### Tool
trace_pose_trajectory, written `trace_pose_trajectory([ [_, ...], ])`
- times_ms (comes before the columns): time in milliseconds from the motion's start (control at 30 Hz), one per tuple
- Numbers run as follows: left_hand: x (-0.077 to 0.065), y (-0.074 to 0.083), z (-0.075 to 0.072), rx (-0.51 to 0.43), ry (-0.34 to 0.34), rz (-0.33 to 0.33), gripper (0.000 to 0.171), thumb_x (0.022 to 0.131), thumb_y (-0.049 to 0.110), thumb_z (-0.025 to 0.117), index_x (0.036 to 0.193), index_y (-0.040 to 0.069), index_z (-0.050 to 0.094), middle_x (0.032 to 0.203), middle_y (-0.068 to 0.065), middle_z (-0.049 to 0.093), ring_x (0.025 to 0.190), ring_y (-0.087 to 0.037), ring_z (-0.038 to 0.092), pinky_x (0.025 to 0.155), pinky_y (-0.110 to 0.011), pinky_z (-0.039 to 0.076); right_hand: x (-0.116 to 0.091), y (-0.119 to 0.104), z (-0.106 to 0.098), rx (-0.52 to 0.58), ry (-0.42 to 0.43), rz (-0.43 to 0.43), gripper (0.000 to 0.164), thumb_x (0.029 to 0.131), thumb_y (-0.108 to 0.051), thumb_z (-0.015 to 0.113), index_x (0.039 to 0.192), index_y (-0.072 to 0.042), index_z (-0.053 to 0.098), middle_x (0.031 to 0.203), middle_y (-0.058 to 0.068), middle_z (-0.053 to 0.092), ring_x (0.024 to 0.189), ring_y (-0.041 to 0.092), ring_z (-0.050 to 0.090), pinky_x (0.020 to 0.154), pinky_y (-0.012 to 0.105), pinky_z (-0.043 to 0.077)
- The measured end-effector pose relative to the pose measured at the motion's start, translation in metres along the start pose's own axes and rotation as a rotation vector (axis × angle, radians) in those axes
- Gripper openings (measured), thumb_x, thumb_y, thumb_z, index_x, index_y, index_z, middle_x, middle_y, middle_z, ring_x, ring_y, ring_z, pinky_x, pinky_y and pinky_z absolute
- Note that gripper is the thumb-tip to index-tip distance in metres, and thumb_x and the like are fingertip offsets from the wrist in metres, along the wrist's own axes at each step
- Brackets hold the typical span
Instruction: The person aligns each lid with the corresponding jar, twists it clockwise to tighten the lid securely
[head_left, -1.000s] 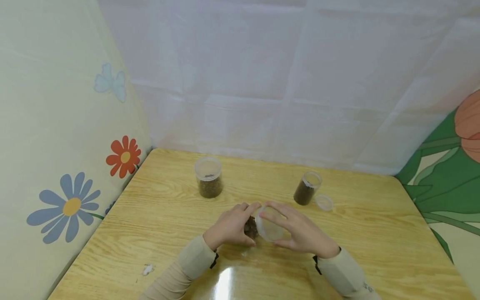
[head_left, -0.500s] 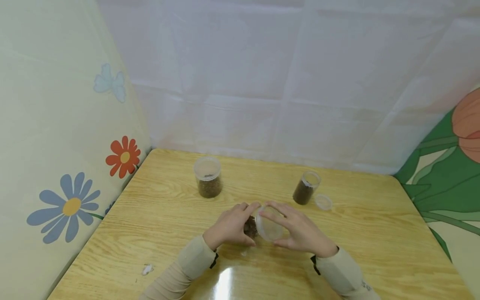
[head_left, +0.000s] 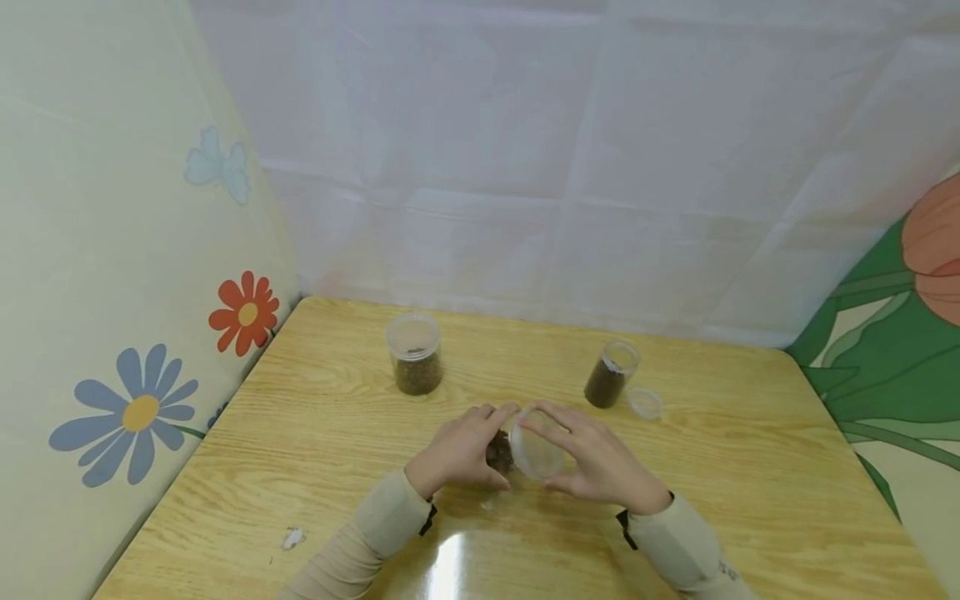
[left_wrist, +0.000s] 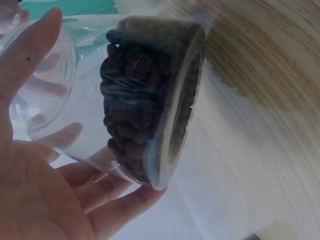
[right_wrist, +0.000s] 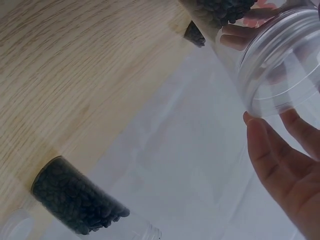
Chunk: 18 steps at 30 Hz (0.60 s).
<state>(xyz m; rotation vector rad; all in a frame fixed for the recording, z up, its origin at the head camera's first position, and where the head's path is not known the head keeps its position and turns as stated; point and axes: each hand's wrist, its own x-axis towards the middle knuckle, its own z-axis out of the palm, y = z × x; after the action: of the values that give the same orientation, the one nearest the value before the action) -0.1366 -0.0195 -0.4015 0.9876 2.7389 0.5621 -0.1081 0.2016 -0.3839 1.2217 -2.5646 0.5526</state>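
Observation:
My left hand grips the side of a clear jar, thumb on one side and fingers on the other. Dark brown beans fill its bottom part, and the jar leans with its mouth toward my right hand. That hand's thumb and fingers pinch round the rim of a clear round lid at the jar's mouth. Ridged rings of the neck show through the plastic in the right wrist view. Whether the lid is tight or loose cannot be seen.
A wider clear jar with brown contents stands at the back left. Back right is a slimmer jar of dark grains, a small clear lid beside it. A white scrap marks the table's left front.

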Motion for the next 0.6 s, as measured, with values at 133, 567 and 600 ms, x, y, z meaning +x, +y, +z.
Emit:
trace_pose_trajectory([
  [133,0.0005,-0.0001,0.0006,0.002,0.004,-0.001,0.102,0.059,0.045,0.082,0.141,0.016,0.029,0.120,-0.009,0.052,0.104,-0.024,0.052,0.074,-0.040,0.049,0.0001,-0.0007,-0.0005,0.007,-0.008,0.019,0.091,0.054,-0.024,0.087,0.134,-0.014,0.045,0.133,0.017,0.044,0.111,0.035,0.050,0.081,0.048,0.047],
  [567,0.0009,-0.0012,0.0008,-0.009,-0.006,0.008,0.101,0.062,0.043,0.081,0.142,0.014,0.028,0.125,-0.012,0.050,0.108,-0.027,0.050,0.077,-0.043,0.049,0.0010,-0.0023,0.0008,0.014,-0.001,0.057,0.089,0.054,-0.027,0.087,0.132,-0.013,0.047,0.133,0.017,0.044,0.111,0.036,0.050,0.081,0.050,0.047],
  [600,0.0009,-0.0014,0.0011,-0.010,-0.006,0.009,0.101,0.062,0.043,0.081,0.142,0.014,0.028,0.125,-0.012,0.050,0.108,-0.026,0.050,0.077,-0.043,0.049,0.0011,-0.0025,0.0010,0.019,0.000,0.059,0.089,0.054,-0.027,0.087,0.132,-0.012,0.047,0.133,0.017,0.044,0.111,0.036,0.050,0.080,0.050,0.047],
])
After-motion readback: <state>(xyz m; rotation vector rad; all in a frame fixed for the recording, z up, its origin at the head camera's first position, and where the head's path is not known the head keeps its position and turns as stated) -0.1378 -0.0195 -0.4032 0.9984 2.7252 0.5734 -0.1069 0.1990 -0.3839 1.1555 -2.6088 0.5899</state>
